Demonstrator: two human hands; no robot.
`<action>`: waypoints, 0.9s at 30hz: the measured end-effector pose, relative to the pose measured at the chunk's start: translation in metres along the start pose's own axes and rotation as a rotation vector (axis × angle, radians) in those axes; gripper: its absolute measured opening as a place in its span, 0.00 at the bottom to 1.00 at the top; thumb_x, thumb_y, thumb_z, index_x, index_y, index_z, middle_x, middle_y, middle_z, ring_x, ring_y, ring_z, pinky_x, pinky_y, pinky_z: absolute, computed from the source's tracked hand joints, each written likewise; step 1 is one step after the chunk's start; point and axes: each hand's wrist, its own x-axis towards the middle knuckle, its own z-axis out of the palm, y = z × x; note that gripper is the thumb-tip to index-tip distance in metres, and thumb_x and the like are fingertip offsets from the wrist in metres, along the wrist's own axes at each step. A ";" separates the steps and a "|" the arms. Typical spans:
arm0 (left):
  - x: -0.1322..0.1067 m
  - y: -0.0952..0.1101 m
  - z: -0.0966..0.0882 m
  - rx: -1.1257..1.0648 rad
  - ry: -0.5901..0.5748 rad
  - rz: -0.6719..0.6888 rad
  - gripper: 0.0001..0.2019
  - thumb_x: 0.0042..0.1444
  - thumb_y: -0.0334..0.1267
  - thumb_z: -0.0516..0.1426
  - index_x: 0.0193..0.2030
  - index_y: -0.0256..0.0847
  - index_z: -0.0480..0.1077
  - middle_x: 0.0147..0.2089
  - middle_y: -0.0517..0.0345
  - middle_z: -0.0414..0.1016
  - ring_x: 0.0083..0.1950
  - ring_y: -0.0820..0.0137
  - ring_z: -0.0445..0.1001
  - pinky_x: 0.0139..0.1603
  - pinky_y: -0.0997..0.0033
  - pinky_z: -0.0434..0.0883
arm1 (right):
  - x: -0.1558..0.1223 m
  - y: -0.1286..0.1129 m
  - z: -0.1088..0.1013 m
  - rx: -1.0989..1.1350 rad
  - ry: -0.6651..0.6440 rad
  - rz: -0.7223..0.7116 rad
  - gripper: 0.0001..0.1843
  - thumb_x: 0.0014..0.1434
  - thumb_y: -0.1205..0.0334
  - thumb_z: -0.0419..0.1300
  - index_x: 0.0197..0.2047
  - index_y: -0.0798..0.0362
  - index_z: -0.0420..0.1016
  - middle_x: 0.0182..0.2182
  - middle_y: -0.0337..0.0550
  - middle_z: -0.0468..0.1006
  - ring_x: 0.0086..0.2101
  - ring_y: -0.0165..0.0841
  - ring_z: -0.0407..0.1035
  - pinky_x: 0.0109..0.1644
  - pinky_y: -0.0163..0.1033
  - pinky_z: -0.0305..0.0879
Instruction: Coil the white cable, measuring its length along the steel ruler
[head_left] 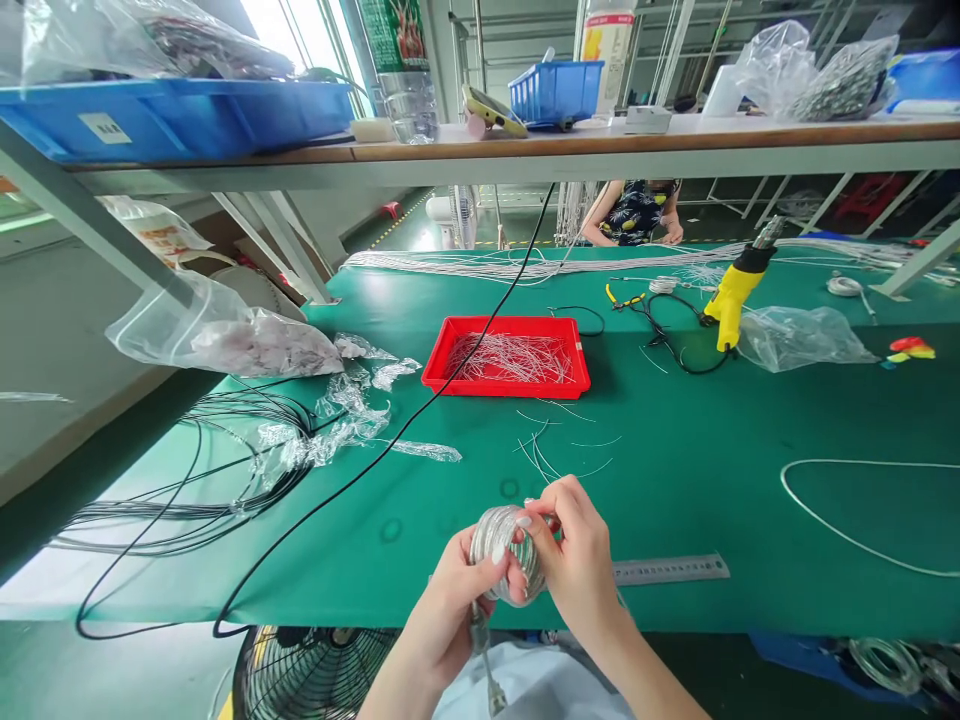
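At the near edge of the green bench (675,490), I see the left hand (442,615) and right hand (574,560) closed around a coil of clear wire (504,553). Its thin, glossy strands form a tight, round bundle. The loops stand nearly upright, so the coil's axis runs across my view from left to right, slightly tilted. A stiff wire end (480,640) hangs downward past the bench edge. The left hand cups the coil from below with curled fingers, while the right hand pinches it from above. Just beside them lies a steel ruler (667,570); farther off, a red plastic tray (502,390) holds cut wires.
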 end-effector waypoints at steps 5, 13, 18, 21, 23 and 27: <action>0.005 0.027 -0.033 -0.405 0.197 0.192 0.20 0.31 0.36 0.73 0.34 0.38 0.76 0.19 0.69 0.72 0.22 0.82 0.69 0.33 0.84 0.74 | -0.005 0.023 -0.011 0.054 -0.436 0.316 0.21 0.59 0.44 0.53 0.49 0.48 0.63 0.28 0.36 0.75 0.27 0.31 0.70 0.30 0.37 0.64; 0.003 0.051 -0.050 0.087 0.514 0.412 0.21 0.34 0.43 0.72 0.35 0.37 0.74 0.26 0.61 0.80 0.28 0.77 0.75 0.27 0.87 0.70 | -0.028 0.028 -0.033 -0.309 -0.242 -0.200 0.09 0.62 0.65 0.52 0.40 0.47 0.73 0.29 0.38 0.77 0.26 0.28 0.69 0.27 0.33 0.63; 0.001 0.036 -0.025 0.436 0.375 0.244 0.18 0.42 0.46 0.68 0.35 0.35 0.73 0.32 0.50 0.83 0.32 0.71 0.77 0.36 0.77 0.73 | -0.003 -0.021 -0.051 -0.221 -0.202 -0.555 0.08 0.59 0.70 0.54 0.32 0.50 0.72 0.25 0.39 0.71 0.25 0.27 0.64 0.26 0.33 0.63; 0.000 0.033 -0.014 0.434 0.223 0.179 0.17 0.45 0.45 0.66 0.34 0.34 0.72 0.31 0.50 0.82 0.28 0.74 0.74 0.33 0.78 0.71 | 0.015 -0.029 -0.052 -0.091 -0.214 -0.442 0.09 0.62 0.67 0.52 0.33 0.50 0.72 0.40 0.45 0.75 0.35 0.27 0.71 0.34 0.31 0.70; -0.001 0.031 -0.009 0.374 0.129 0.133 0.17 0.44 0.45 0.66 0.35 0.34 0.71 0.27 0.52 0.81 0.27 0.75 0.72 0.32 0.79 0.70 | 0.025 -0.027 -0.046 -0.018 -0.244 -0.319 0.09 0.63 0.64 0.51 0.35 0.49 0.71 0.51 0.44 0.74 0.45 0.27 0.72 0.44 0.32 0.71; -0.002 0.026 0.002 0.211 0.046 0.094 0.19 0.40 0.46 0.68 0.34 0.35 0.72 0.24 0.54 0.79 0.25 0.76 0.70 0.28 0.80 0.67 | 0.032 -0.020 -0.023 0.149 -0.200 -0.031 0.11 0.65 0.57 0.49 0.36 0.46 0.72 0.41 0.36 0.79 0.43 0.26 0.72 0.45 0.32 0.69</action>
